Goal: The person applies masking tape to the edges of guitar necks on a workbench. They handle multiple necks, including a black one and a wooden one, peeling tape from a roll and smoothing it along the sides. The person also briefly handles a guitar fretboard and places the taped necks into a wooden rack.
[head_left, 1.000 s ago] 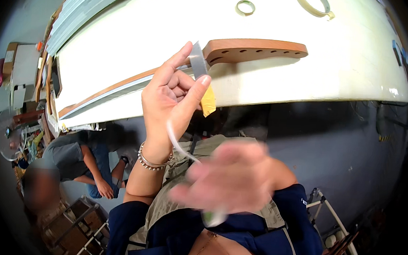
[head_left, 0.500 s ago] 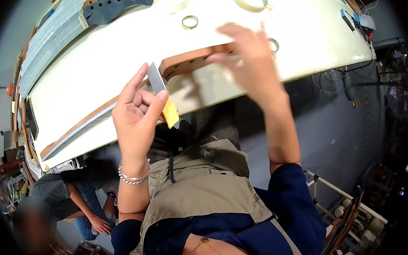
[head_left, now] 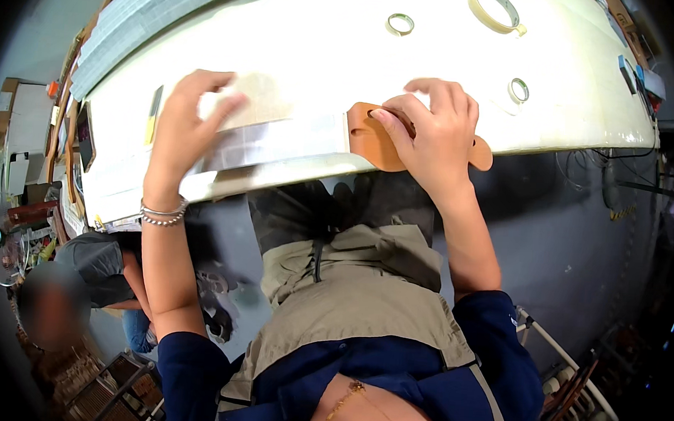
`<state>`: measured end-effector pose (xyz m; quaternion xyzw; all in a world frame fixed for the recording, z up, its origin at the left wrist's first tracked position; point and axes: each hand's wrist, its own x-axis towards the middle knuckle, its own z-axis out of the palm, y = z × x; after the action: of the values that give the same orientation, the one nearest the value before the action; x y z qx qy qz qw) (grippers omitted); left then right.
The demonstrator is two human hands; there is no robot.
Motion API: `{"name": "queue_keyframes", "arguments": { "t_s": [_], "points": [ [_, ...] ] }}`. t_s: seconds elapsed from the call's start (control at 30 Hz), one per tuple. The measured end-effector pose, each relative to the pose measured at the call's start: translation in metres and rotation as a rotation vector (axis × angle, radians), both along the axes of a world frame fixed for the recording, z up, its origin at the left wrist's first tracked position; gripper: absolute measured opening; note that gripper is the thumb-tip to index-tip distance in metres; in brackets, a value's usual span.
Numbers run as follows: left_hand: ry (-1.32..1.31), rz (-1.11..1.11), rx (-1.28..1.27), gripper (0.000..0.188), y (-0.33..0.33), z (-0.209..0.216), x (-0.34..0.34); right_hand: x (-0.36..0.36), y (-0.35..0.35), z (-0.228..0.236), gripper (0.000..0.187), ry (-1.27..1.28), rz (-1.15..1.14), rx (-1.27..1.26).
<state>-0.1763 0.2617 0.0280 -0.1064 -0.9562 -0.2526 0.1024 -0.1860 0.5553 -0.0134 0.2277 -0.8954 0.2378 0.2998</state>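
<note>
Near the front edge of the white table lies a guitar neck, its long face (head_left: 287, 142) covered in pale grey strips and turned up. Its brown wooden headstock (head_left: 366, 139) has round holes. My right hand (head_left: 438, 136) grips the headstock, thumb on the near face and fingers over the far side. Over the neck's left part hovers my left hand (head_left: 182, 120), smeared by motion, thumb and fingers apart with nothing seen between them. A flat dark blade with a yellow end (head_left: 151, 128) lies just left of that hand. A blurred beige patch (head_left: 263, 98) beyond the neck is unclear.
A large tape roll (head_left: 478, 17) and a small tape roll (head_left: 399, 32) lie at the back; another small tape roll (head_left: 512, 91) sits right of my right hand. More covered necks (head_left: 144, 25) line the back left. A person (head_left: 90, 265) is at lower left.
The yellow-ended blade has left my left hand and lies on the table. My right hand has taken hold of the headstock. The neck has shifted right and turned its covered face up.
</note>
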Motion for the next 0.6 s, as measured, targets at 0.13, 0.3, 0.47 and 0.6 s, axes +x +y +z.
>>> {"name": "queue_keyframes", "arguments": {
  "t_s": [0.13,0.3,0.47,0.6],
  "points": [
    [0.012,-0.399,-0.095,0.05,0.058,0.005,0.008,0.003,0.0,-0.009,0.011,0.037,0.004,-0.049],
    [0.089,-0.492,-0.088,0.045,0.082,-0.008,0.0,0.003,-0.001,-0.016,0.008,-0.075,0.04,-0.131],
    [0.221,-0.581,-0.23,0.036,0.078,-0.007,-0.007,0.003,-0.009,-0.01,0.007,-0.075,0.029,-0.111],
    [0.178,-0.561,-0.287,0.038,0.074,-0.003,-0.005,0.005,-0.01,-0.004,0.003,-0.12,0.031,-0.12]
  ]
}}
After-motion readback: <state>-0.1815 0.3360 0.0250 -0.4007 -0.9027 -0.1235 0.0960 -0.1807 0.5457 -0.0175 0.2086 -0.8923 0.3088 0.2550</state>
